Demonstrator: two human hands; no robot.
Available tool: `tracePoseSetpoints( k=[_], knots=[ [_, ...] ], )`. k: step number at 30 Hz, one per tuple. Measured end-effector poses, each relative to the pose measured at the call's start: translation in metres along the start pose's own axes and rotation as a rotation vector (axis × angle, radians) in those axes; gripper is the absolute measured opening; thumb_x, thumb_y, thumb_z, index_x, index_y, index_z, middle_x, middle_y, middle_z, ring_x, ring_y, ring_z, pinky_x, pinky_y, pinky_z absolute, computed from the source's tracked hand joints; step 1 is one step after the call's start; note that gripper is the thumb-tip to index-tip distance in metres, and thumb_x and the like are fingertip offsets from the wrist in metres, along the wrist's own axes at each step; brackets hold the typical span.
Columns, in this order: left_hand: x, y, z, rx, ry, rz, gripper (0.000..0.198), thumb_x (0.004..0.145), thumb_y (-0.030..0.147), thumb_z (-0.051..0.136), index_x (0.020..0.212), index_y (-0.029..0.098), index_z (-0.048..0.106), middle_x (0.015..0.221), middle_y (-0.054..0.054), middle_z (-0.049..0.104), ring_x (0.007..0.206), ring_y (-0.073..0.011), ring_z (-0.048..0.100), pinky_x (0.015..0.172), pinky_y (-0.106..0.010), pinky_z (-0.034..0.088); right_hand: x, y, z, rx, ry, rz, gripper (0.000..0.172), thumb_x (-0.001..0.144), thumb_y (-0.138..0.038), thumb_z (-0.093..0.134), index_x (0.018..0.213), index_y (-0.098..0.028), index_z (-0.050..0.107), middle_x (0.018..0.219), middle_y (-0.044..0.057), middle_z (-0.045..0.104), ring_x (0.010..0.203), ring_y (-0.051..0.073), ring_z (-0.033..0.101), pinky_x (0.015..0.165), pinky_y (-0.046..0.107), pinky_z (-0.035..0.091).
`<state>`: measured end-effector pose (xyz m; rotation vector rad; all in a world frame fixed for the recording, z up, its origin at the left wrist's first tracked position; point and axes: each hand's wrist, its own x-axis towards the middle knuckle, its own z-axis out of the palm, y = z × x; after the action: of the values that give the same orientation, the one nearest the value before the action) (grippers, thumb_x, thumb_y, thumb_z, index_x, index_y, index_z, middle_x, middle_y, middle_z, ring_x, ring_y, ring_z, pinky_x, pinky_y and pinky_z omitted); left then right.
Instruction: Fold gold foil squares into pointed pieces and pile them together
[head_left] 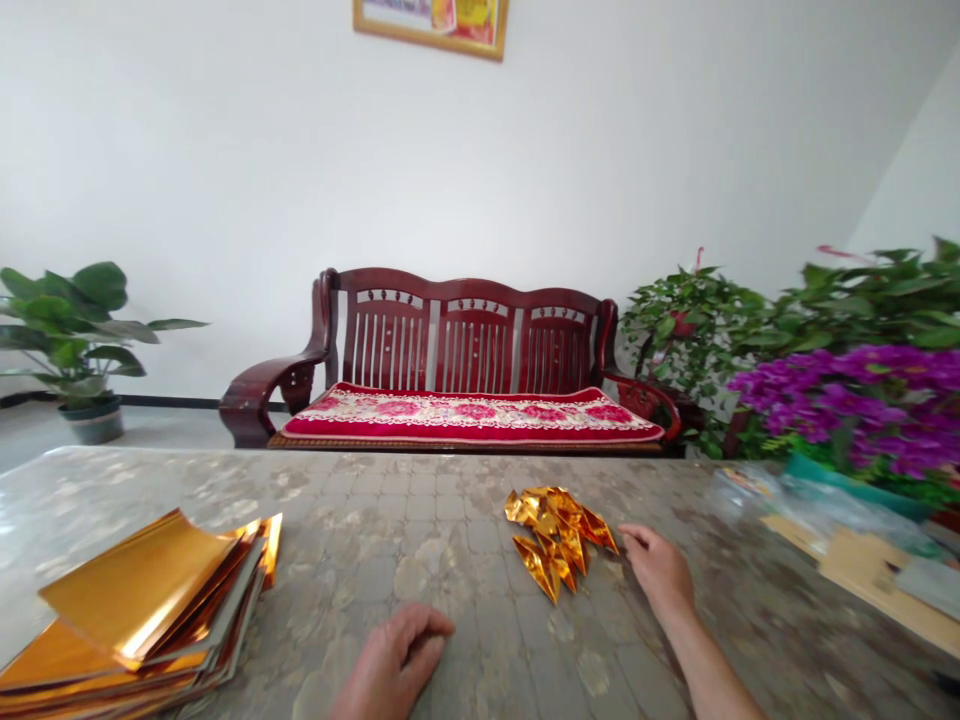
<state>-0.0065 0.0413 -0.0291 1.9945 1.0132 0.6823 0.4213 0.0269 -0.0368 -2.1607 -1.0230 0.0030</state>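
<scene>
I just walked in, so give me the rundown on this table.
At a mottled grey table, a person's right hand rests at the edge of a loose heap of folded gold foil pieces. The left hand lies empty on the tabletop, nearer the person. A stack of gold foil sheets sits further left.

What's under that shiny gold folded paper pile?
A mottled grey tabletop shows around the folded gold foil pieces, but the patch beneath them is covered, so it cannot be seen.

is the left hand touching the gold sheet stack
No, the left hand rests on the table, apart from the gold sheet stack.
</scene>
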Motion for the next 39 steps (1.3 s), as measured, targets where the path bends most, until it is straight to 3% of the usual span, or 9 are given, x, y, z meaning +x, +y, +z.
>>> tracePoseSetpoints(
  k=[4, 9, 13, 17, 21, 26, 32, 39],
  knots=[
    [0.031, 0.006, -0.008, 0.002, -0.002, -0.035, 0.024, 0.084, 0.023, 0.047, 0.085, 0.018, 0.071, 0.075, 0.001, 0.069, 0.070, -0.0157, 0.062, 0.064, -0.022, 0.044, -0.001, 0.005, 0.002, 0.049, -0.011, 0.013, 0.039, 0.075, -0.041, 0.047, 0.095, -0.025, 0.075, 0.094, 0.004, 0.077, 0.085, 0.026, 0.071, 0.066, 0.030, 0.049],
    [0.101, 0.028, -0.009, 0.202, 0.071, 0.100, 0.025, 0.081, 0.018, 0.049, 0.084, 0.018, 0.074, 0.081, -0.001, 0.073, 0.073, -0.0161, 0.065, 0.068, -0.022, 0.045, 0.000, 0.005, 0.003, 0.072, -0.029, 0.073, 0.040, 0.072, -0.043, 0.047, 0.094, -0.026, 0.076, 0.095, 0.004, 0.077, 0.086, 0.027, 0.070, 0.066, 0.031, 0.047],
    [0.155, 0.053, 0.011, 0.306, 0.042, 0.205, 0.024, 0.084, 0.019, 0.052, 0.090, 0.019, 0.075, 0.088, -0.002, 0.074, 0.082, -0.0157, 0.066, 0.074, -0.021, 0.046, 0.005, 0.003, 0.002, 0.087, -0.053, 0.116, 0.040, 0.070, -0.043, 0.048, 0.093, -0.025, 0.076, 0.094, 0.004, 0.077, 0.087, 0.027, 0.069, 0.067, 0.031, 0.046],
    [0.187, 0.069, 0.036, 0.410, -0.008, 0.259, 0.020, 0.081, 0.031, 0.063, 0.096, 0.025, 0.075, 0.098, -0.003, 0.071, 0.092, -0.0195, 0.065, 0.081, -0.025, 0.047, 0.013, 0.005, 0.001, 0.125, -0.091, 0.171, 0.044, 0.070, -0.043, 0.049, 0.098, -0.022, 0.075, 0.072, 0.004, 0.075, 0.074, 0.025, 0.069, 0.061, 0.030, 0.044],
    [0.201, 0.074, 0.049, 0.534, -0.083, 0.291, 0.027, 0.074, 0.034, 0.069, 0.100, 0.028, 0.073, 0.105, -0.004, 0.067, 0.092, -0.0236, 0.066, 0.081, -0.030, 0.049, 0.016, 0.009, 0.002, 0.149, -0.055, 0.226, 0.048, 0.072, -0.044, 0.048, 0.106, -0.021, 0.073, 0.071, 0.004, 0.075, 0.074, 0.025, 0.069, 0.061, 0.031, 0.043],
    [0.207, 0.074, 0.057, 0.643, -0.143, 0.294, 0.017, 0.070, 0.027, 0.067, 0.085, 0.025, 0.073, 0.093, -0.005, 0.068, 0.088, -0.0250, 0.066, 0.076, -0.031, 0.050, 0.015, 0.010, 0.004, 0.176, -0.033, 0.239, 0.047, 0.072, -0.048, 0.050, 0.104, -0.024, 0.073, 0.069, 0.003, 0.074, 0.074, 0.026, 0.069, 0.059, 0.031, 0.042],
    [0.205, 0.065, 0.062, 0.635, -0.089, 0.280, 0.014, 0.074, 0.020, 0.060, 0.082, 0.023, 0.071, 0.089, -0.005, 0.068, 0.082, -0.0212, 0.065, 0.071, -0.026, 0.047, 0.014, 0.010, 0.006, 0.238, -0.014, 0.211, 0.050, 0.072, -0.050, 0.050, 0.105, -0.022, 0.073, 0.067, 0.004, 0.073, 0.073, 0.027, 0.069, 0.060, 0.031, 0.043],
    [0.195, 0.042, 0.057, 0.472, 0.021, 0.283, 0.016, 0.082, 0.018, 0.054, 0.081, 0.023, 0.070, 0.085, 0.000, 0.065, 0.080, -0.0134, 0.062, 0.071, -0.020, 0.043, 0.011, 0.006, 0.004, 0.274, -0.022, 0.179, 0.048, 0.070, -0.050, 0.051, 0.102, -0.022, 0.074, 0.074, 0.005, 0.075, 0.074, 0.027, 0.070, 0.062, 0.032, 0.044]
  ],
)
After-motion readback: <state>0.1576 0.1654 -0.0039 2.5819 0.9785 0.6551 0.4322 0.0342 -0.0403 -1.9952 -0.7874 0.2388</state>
